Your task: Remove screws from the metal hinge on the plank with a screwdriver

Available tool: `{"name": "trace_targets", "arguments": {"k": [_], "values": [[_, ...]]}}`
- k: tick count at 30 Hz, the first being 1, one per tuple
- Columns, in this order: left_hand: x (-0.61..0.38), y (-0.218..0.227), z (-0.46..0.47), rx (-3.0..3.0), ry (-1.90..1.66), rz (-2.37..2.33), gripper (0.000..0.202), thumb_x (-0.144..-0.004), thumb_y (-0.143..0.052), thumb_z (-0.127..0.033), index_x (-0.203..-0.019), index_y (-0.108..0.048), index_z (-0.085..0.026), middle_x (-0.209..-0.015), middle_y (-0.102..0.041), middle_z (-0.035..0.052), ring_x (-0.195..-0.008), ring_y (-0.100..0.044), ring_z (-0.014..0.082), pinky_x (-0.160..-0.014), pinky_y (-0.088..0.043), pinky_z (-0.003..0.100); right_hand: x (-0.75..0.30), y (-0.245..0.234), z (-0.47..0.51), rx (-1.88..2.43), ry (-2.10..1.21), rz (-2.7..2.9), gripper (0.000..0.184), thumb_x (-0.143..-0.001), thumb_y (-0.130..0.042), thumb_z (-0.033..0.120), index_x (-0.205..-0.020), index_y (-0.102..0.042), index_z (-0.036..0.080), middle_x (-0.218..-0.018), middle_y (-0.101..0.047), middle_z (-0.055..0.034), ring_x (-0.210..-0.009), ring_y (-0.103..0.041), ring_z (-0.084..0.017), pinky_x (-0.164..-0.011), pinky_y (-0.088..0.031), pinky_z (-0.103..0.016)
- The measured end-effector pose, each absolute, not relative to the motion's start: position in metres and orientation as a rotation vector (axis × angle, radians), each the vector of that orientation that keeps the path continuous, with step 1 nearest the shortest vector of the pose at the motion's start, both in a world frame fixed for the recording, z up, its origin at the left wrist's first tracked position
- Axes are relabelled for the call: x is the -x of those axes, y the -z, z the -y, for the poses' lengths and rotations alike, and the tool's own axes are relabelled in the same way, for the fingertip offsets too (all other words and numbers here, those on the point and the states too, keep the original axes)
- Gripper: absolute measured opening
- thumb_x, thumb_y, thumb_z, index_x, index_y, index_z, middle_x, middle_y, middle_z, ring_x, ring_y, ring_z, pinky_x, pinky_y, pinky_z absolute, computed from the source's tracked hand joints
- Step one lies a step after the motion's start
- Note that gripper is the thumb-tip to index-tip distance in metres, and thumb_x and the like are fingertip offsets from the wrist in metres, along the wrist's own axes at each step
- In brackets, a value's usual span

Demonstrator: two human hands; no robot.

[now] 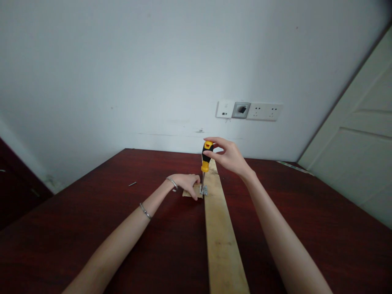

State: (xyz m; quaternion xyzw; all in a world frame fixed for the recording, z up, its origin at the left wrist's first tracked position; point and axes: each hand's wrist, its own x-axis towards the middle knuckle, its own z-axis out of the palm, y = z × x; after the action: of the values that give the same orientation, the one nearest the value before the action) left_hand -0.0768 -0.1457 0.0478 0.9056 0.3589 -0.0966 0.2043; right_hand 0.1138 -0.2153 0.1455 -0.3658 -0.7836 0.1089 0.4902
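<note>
My right hand [231, 157] has its thumb and fingers closed around the black-and-yellow handle of a screwdriver [205, 167]. The screwdriver stands nearly upright, its shaft pointing down at a small metal hinge [205, 190]. One side of the hinge lies along the edge of a long wooden plank [223, 241], the other over a small flat piece of wood [187, 194]. My left hand [186, 182] grips that small piece from above, thumb and fingers on either side near the hinge. Whether the tip sits in a screw is too small to tell.
A dark red wooden table [153, 253] carries everything and meets a white wall. A small metal rod or screw [132, 183] lies to the left. On the wall are power sockets [265, 111]. A pale door [361, 134] leans in at the right.
</note>
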Motion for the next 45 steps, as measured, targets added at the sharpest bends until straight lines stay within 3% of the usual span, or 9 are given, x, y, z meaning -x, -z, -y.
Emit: {"name": "trace_targets", "arguments": {"k": [40, 45], "values": [[0.0770, -0.0517, 0.1477, -2.547, 0.262, -0.974, 0.072, -0.054, -0.077, -0.058, -0.106, -0.050, -0.017, -0.107, -0.058, 0.0073, -0.090, -0.058, 0.0235, -0.068, -0.042, 0.028, -0.1131, -0.1417, 0.2106, 0.924, -0.221, 1.889, 0.040, -0.078, -0.068, 0.035, -0.115, -0.066, 0.020, -0.112, -0.069, -0.0090, -0.087, -0.064, -0.019, -0.063, -0.058, -0.030], [0.0768, -0.0508, 0.1471, -2.560, 0.251, -0.979, 0.073, -0.053, -0.077, -0.059, -0.106, -0.051, -0.018, -0.106, -0.059, 0.0071, -0.088, -0.058, 0.0226, -0.068, -0.042, 0.028, -0.1138, -0.1428, 0.2089, 0.943, -0.187, 1.890, 0.038, -0.078, -0.069, 0.036, -0.113, -0.067, 0.020, -0.109, -0.070, -0.0091, -0.086, -0.065, -0.020, -0.069, -0.058, -0.034]]}}
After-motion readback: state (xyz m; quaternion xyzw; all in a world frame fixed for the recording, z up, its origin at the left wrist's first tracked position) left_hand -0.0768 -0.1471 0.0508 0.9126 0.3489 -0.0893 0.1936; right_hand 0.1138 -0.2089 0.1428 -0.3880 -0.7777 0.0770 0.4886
